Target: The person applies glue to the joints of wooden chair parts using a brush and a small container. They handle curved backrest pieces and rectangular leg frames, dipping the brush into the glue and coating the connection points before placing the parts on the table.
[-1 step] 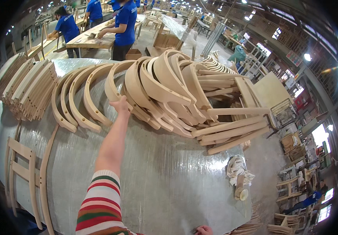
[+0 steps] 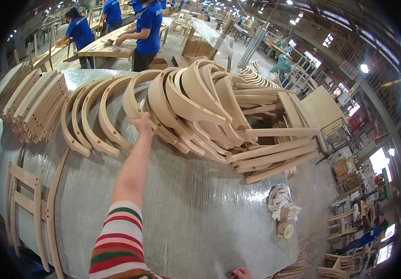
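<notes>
- Left hand [image 2: 143, 124] stretched out, fingers gripping a curved wooden chair rail [image 2: 133, 100] in the heap mid-desk [image 2: 186, 218].
- Right hand [image 2: 241, 273] at lower edge, fingers' state can't tell.

No visible change (both frames same instant).

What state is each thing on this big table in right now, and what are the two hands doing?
Left hand: outstretched, gripping a curved piece.
Right hand: at the table's near edge, barely visible.
Curved pieces: piled, leaning on each other.
Slats: stacked in a bundle.
Frame: lying flat.
Rag: crumpled.
Table: covered in plastic wrap.
</notes>
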A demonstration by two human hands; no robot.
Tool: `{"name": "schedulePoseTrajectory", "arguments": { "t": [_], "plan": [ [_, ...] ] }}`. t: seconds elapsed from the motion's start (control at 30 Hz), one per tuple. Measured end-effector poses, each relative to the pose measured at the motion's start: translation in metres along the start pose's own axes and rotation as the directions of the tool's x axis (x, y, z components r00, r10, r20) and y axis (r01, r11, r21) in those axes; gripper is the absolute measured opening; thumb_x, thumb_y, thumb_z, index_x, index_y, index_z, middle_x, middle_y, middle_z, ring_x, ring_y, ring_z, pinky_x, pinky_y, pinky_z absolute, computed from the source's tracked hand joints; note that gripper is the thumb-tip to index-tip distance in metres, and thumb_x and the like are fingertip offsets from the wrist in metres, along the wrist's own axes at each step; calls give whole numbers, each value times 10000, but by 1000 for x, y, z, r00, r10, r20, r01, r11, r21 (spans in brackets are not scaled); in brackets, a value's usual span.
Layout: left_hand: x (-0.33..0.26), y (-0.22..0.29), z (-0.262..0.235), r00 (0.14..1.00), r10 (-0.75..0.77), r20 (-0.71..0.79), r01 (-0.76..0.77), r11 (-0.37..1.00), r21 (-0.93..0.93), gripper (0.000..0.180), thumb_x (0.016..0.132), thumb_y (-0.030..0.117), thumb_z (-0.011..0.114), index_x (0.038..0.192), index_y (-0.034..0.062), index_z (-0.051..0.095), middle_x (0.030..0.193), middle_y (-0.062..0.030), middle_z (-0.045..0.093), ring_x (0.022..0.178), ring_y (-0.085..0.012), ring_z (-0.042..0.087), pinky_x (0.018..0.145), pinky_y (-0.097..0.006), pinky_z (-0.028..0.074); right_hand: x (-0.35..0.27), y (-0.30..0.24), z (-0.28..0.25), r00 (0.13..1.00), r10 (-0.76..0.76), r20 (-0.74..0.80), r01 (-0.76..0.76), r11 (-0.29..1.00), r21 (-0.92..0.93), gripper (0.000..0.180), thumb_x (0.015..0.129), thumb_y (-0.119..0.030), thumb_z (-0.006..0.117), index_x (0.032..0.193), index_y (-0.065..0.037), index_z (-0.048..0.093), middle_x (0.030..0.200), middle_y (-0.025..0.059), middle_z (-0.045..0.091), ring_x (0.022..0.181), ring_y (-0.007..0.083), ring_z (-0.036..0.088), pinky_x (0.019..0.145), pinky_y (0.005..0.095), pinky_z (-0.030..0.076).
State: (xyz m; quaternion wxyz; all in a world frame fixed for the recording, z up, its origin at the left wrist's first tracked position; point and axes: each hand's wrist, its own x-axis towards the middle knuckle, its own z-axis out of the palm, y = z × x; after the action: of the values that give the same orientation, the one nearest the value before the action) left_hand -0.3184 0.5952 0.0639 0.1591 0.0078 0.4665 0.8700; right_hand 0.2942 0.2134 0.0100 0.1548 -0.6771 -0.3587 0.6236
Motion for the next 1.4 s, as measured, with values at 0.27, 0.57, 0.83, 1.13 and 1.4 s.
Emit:
{"name": "schedulePoseTrajectory", "arguments": {
  "t": [0.27,0.57,0.83,1.13,1.4],
  "plan": [
    [-40,81,-37,865,-121,487,252,944,-213,284,794,40,539,1013,58,358,784,-18,463,604,-125,459,562,-274,427,1,-3,-7,992,89,87,-94,994,49,171,861,-188,569,896,-21,564,661,115,622,494,191,577,451,304,476],
    [-215,124,-252,455,-452,767,419,869,264,145,724,120,611,756,93,472,623,23,436,502,-69,433,403,-206,366,-7,-8,-4,990,-140,27,130,964,232,175,888,-210,553,862,-37,542,669,91,617,510,157,584,428,270,446],
    [-366,175,-366,154,-891,427,464,447,765,838,618,-16,617,1350,148,243,653,-80,498,447,-168,505,364,-279,423,-30,43,-146,475,2,-880,720,574,390,117,850,-165,547,759,-105,503,555,9,452,452,100,416,410,227,326],
    [-463,159,-407,394,-869,297,355,443,824,778,666,-80,535,1363,127,258,678,-67,502,494,-155,505,399,-285,409,36,33,-253,982,-151,-116,124,39,992,299,886,-289,553,930,6,559,760,62,583,562,133,543,458,215,449],
    [-490,138,-374,720,-590,366,-106,427,898,428,802,53,550,1220,62,458,693,-45,528,485,-97,484,399,-239,407,87,0,-282,978,-197,64,-73,-39,997,329,903,-276,544,976,45,559,794,105,613,614,166,606,533,244,524]
  ]
}}
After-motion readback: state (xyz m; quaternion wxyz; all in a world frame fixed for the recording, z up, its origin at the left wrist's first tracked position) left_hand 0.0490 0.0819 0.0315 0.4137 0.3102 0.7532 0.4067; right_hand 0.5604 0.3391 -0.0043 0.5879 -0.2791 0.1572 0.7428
